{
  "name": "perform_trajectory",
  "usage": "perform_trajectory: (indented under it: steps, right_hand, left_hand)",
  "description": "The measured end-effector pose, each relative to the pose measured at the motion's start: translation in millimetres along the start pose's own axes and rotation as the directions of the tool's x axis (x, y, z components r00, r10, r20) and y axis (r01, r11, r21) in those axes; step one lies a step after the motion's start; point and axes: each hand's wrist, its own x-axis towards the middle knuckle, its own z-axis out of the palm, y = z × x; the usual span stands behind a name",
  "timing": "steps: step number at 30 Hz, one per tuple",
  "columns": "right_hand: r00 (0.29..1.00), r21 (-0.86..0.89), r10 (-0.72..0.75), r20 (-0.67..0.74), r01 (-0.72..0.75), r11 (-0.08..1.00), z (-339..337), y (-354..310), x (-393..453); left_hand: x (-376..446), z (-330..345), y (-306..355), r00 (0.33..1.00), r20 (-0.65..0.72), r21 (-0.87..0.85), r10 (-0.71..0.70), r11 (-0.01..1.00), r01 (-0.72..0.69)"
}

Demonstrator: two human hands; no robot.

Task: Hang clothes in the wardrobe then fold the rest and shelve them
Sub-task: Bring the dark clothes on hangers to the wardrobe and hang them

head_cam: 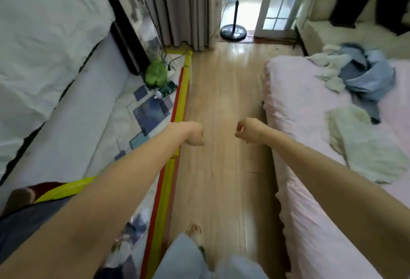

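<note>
My left hand (192,133) and my right hand (248,131) are stretched out over the wooden floor, fingers curled, with nothing in them. On the pink bed (295,105) to my right lies a crumpled heap of blue clothes (368,77) mixed with white garments (328,61). A pale greenish-white cloth (363,143) lies flat nearer to me on the same bed. No wardrobe or hanger is in sight.
A patterned mat with a red and yellow edge (179,110) runs along the left, with a green object (156,74) on it. White bedding (44,34) rises at the left. A fan stand (233,31) and grey curtains (186,6) stand ahead. My foot (195,231) is on the floor.
</note>
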Motion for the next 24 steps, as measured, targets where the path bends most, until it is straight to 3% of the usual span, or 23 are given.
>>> perform_trajectory:
  steps: [2,8,16,24]
  right_hand:
    - [0.996,0.019,0.064,-0.06,-0.063,0.998,-38.8,12.3,45.6]
    - [0.983,0.047,0.169,-0.071,-0.166,0.985,-107.4,53.3,156.9]
    - [0.981,0.153,0.178,-0.082,-0.164,0.975,-213.2,92.4,363.6]
    - [0.97,0.155,0.223,-0.098,-0.206,0.966,-341.5,130.9,533.0]
  left_hand:
    - [45.4,-59.8,-8.7,0.996,-0.031,0.025,0.08,0.997,-0.079]
    - [155.4,-157.6,-22.4,0.987,-0.051,0.188,0.152,0.972,-0.14]
    - [345.6,-308.9,-63.9,0.993,-0.004,0.258,0.122,0.959,-0.117]
    - [509.1,-476.4,-89.1,0.988,-0.051,0.32,0.145,0.94,-0.121]
